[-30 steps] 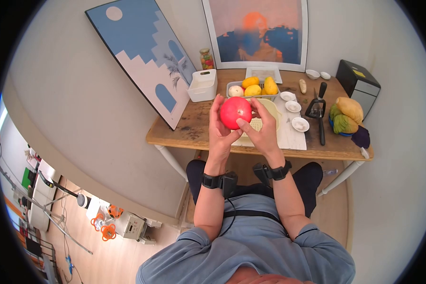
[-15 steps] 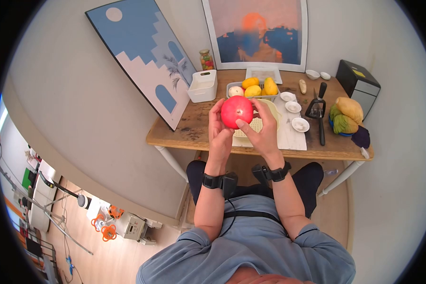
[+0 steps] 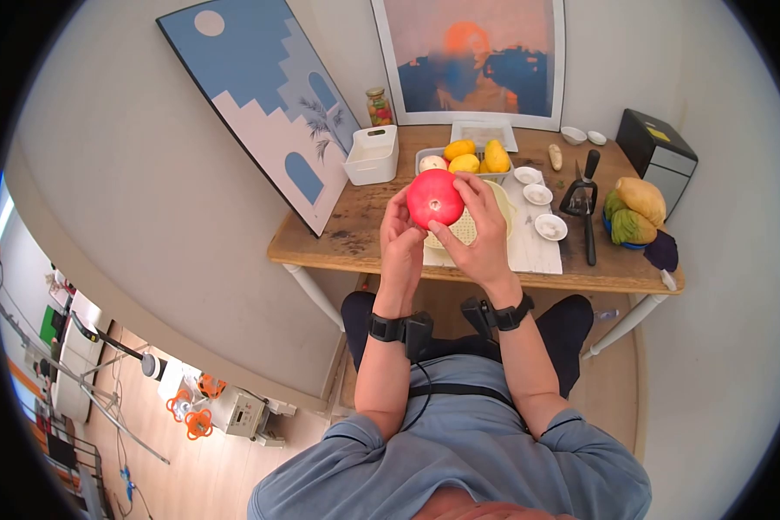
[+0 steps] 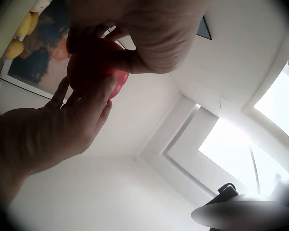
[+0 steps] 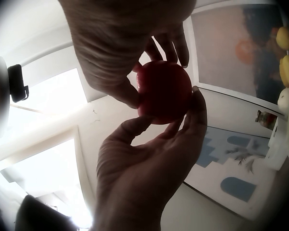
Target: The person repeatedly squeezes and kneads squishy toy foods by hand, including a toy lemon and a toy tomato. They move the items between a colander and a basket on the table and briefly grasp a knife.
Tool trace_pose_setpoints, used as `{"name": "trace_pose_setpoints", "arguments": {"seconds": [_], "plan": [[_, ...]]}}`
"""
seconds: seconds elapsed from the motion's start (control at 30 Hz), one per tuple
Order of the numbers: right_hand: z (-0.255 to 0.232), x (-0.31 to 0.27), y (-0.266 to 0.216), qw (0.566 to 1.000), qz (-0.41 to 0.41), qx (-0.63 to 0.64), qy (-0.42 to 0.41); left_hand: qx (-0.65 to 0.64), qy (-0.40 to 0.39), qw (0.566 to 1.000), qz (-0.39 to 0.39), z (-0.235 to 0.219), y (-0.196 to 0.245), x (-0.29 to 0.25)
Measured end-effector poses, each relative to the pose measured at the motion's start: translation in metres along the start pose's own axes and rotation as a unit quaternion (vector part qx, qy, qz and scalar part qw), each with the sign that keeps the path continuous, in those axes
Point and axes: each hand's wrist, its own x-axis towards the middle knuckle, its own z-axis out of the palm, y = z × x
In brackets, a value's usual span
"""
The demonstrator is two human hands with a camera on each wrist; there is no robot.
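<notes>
A round, glossy red fruit or vegetable (image 3: 435,198) with a pale spot on its near side is held up above the table's front part. The left hand (image 3: 400,251) grips it from the left, and the right hand (image 3: 484,236) from the right, thumb near the pale spot. From the left wrist view, fingers of both hands curl about the red thing (image 4: 94,67). Seen in the right wrist view, it (image 5: 164,91) lies between the two hands' fingertips. Below it, a pale yellow perforated basket (image 3: 464,230) is partly hidden by the hands.
Behind the hands, a grey tray (image 3: 498,178) holds yellow produce and a whitish round one. Small white dishes (image 3: 550,227), a black-handled tool (image 3: 589,234) and a blue bowl of vegetables (image 3: 634,212) stand to the right. A white bin (image 3: 372,158) stands at the left.
The red thing has been tilted, its pale spot now lower, and raised slightly. The right fingers have shifted over its upper right side.
</notes>
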Motion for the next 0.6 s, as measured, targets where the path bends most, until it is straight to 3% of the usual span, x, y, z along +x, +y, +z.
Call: {"name": "trace_pose_setpoints", "arguments": {"seconds": [0.33, 0.6], "plan": [[0.001, -0.002, 0.003, 0.999, -0.043, -0.022, -0.007, -0.06, 0.018, 0.998, -0.02, -0.006, -0.001, 0.001], [0.001, -0.004, 0.003, 1.0, -0.01, -0.008, -0.013, -0.053, 0.045, 0.998, 0.012, -0.011, 0.0, 0.001]]}}
